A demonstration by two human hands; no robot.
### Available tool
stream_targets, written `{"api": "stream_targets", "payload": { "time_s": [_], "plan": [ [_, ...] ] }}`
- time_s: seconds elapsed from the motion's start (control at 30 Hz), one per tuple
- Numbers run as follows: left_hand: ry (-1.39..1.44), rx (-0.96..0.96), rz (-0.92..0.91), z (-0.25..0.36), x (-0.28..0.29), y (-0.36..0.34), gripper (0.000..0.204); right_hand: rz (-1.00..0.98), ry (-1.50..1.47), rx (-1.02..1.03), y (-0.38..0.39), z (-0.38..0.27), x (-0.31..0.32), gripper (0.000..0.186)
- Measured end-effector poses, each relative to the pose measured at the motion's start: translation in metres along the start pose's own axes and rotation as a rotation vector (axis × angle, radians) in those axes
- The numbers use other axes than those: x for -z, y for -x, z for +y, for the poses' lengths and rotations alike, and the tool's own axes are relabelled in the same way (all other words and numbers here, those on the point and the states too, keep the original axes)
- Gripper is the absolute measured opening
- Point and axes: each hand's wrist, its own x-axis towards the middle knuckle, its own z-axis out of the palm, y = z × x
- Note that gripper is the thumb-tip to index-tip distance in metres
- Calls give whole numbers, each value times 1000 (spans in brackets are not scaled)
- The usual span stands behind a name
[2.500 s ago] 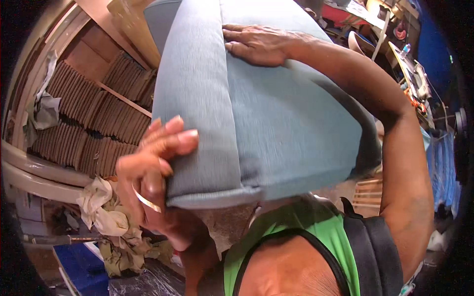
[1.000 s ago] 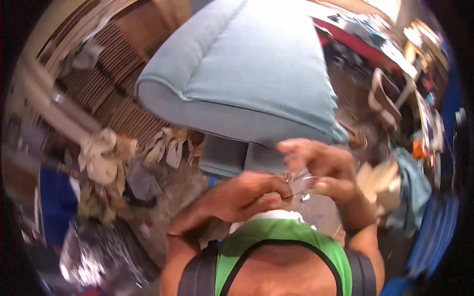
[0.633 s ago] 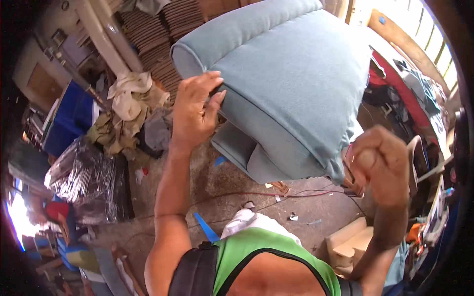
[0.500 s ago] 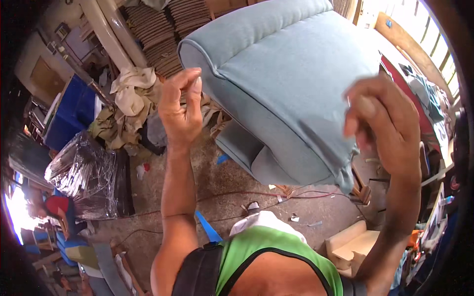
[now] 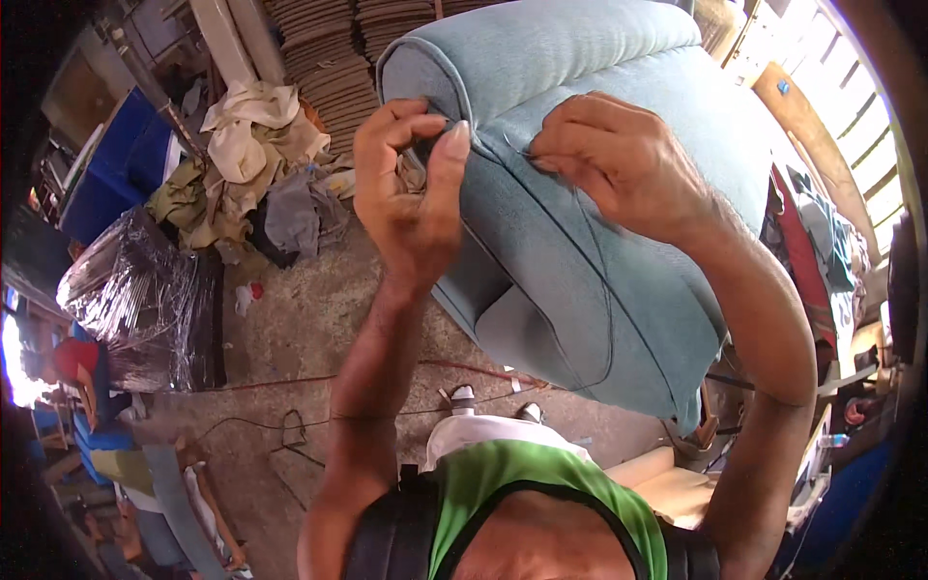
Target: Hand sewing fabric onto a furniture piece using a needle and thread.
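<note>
A light blue upholstered armchair (image 5: pixel 551 232) lies tipped in front of me, its rounded padded roll toward the far side. Over the seam beside that roll, my right hand (image 5: pixel 628 169) is closed in a pinch on a thin curved needle (image 5: pixel 516 149). Dark thread (image 5: pixel 609 309) hangs from that hand in a long loop across the blue fabric. My left hand (image 5: pixel 411 198) is at the roll's near left corner, thumb and forefinger drawn together with the other fingers curled. Whatever they pinch is too small to make out.
Crumpled cloth (image 5: pixel 246 145) lies left of the chair, near a plastic-wrapped piece of furniture (image 5: pixel 145 300). A cord (image 5: pixel 290 382) crosses the floor. Another person (image 5: pixel 82 367) is at far left. A foam-coloured seat piece (image 5: pixel 667 488) stands at lower right.
Both hands came closer together at the chair's upper seam; the right moved left and away from me. The chair appears nearer, and the thread loop now shows.
</note>
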Motion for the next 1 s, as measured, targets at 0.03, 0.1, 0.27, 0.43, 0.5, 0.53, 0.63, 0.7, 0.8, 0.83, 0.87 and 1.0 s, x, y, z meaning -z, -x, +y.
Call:
{"api": "stream_targets", "payload": {
  "time_s": [0.03,0.1,0.27,0.43,0.5,0.53,0.63,0.7,0.8,0.83,0.87,1.0],
  "plan": [
    [-33,43,-15,5,-1,-3,21,-30,-64,-37,2,3,2,9],
    [-73,83,-32,10,-3,-6,22,-53,-132,-71,1,7,4,9],
    [-28,240,-27,13,-5,-6,17,-185,-458,-176,-8,21,5,14],
    [-98,134,-39,4,-1,-2,14,-245,-492,-136,-14,29,3,13],
    [-94,25,-35,4,-3,0,13,-243,-507,-135,-15,31,3,12],
    [-89,28,-34,3,-3,0,13,-259,-505,-133,-16,32,3,11],
    [-64,38,-19,1,-3,3,12,-316,-498,-163,-22,30,9,11],
    [-38,124,-18,3,-3,4,11,-354,-495,-196,-26,28,11,11],
    [-38,126,-40,3,-3,4,11,-414,-541,-255,-30,27,15,10],
    [-27,128,-42,5,-4,4,11,-448,-527,-286,-33,25,18,9],
    [-3,151,-45,8,-5,4,11,-481,-513,-316,-34,24,19,8],
    [32,138,-36,3,-3,6,12,-467,-455,-223,-38,21,16,8]
  ]
}}
